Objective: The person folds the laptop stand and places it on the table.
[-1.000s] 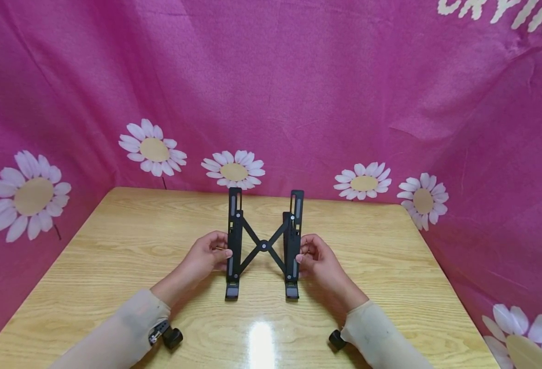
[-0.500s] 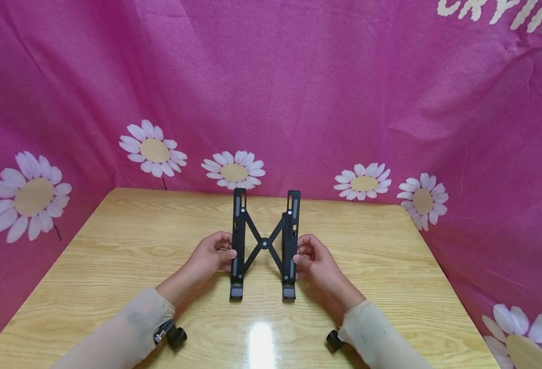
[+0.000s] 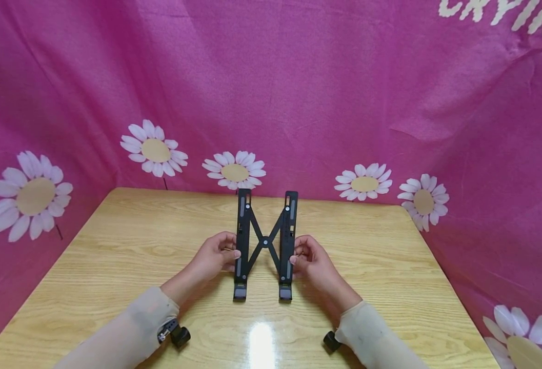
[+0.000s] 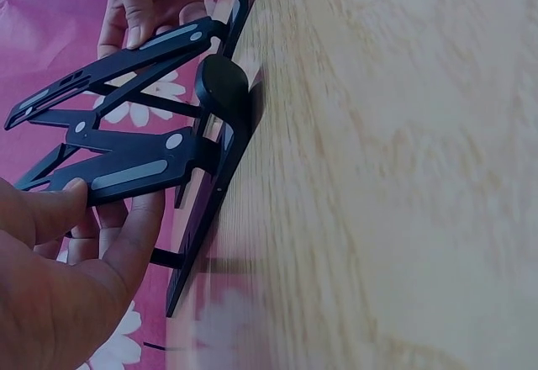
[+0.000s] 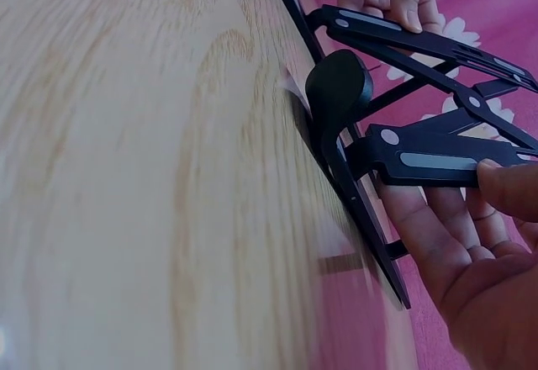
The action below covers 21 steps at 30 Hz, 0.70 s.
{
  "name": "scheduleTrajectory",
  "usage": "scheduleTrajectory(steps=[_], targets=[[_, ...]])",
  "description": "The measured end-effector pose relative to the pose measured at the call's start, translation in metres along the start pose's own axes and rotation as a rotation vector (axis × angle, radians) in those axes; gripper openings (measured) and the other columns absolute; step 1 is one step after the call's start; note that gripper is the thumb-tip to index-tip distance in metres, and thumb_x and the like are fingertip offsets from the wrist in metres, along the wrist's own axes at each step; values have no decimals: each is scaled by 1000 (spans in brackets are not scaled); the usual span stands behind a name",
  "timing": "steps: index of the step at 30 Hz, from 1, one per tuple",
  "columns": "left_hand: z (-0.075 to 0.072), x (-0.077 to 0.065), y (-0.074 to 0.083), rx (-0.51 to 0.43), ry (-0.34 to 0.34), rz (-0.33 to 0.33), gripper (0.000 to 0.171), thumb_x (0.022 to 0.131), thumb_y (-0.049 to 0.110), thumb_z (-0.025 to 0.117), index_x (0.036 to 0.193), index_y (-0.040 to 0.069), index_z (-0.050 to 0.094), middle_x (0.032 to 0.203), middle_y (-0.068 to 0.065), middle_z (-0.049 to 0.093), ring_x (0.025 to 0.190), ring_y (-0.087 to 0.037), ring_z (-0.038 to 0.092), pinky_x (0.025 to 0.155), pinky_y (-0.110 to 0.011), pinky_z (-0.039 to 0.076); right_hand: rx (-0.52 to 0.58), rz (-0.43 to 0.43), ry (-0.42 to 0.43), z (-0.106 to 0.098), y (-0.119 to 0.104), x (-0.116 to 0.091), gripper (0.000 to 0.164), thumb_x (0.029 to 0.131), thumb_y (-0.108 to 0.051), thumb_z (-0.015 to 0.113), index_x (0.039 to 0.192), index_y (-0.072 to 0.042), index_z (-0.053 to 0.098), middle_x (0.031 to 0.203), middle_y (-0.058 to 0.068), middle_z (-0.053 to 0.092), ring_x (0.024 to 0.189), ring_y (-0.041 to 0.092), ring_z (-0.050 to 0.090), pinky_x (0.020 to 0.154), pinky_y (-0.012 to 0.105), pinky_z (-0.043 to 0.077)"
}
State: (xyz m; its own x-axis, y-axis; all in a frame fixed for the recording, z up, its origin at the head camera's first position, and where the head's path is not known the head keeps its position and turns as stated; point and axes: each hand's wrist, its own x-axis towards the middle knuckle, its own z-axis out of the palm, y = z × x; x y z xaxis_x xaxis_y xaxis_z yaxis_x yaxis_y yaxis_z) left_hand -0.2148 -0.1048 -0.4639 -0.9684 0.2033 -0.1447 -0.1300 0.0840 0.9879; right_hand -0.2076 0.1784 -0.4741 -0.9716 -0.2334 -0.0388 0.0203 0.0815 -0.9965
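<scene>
A black folding laptop stand (image 3: 265, 242) stands on the wooden table, its two side rails joined by an X of crossed bars with a pivot in the middle. My left hand (image 3: 217, 254) grips the left rail, thumb on top and fingers beneath it, as the left wrist view shows at the rail (image 4: 126, 168). On the other side my right hand (image 3: 313, 259) holds the right rail (image 5: 445, 158) the same way, thumb over its upper face. Grey pads line both rails, and hooked feet (image 3: 240, 293) point toward me. The raised rails slope up from flat base bars.
The wood-grain table (image 3: 127, 246) reaches back to a pink cloth (image 3: 275, 92) printed with white daisies, which hangs on the back and both sides. A small black wrist camera (image 3: 180, 337) sits by each cuff. Light glares off the table's near middle.
Both hands have moved inward, bringing the two rails of the laptop stand closer together. The crossed bars have become narrower and steeper, and the upper pivots have slid farther up the slots.
</scene>
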Motion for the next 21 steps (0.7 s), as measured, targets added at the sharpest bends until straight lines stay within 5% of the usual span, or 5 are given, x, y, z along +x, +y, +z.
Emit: scheduleTrajectory(steps=[21], targets=[[12,3,1,-17,-43,34,19,97,-9,60,114,-2,59,98,-12,61,79,-19,66,69,-40,63,27,-19,-35,9,3,3,25,99,8,57,122,-1,50,98,13,55,81,21,60,69,47,63]])
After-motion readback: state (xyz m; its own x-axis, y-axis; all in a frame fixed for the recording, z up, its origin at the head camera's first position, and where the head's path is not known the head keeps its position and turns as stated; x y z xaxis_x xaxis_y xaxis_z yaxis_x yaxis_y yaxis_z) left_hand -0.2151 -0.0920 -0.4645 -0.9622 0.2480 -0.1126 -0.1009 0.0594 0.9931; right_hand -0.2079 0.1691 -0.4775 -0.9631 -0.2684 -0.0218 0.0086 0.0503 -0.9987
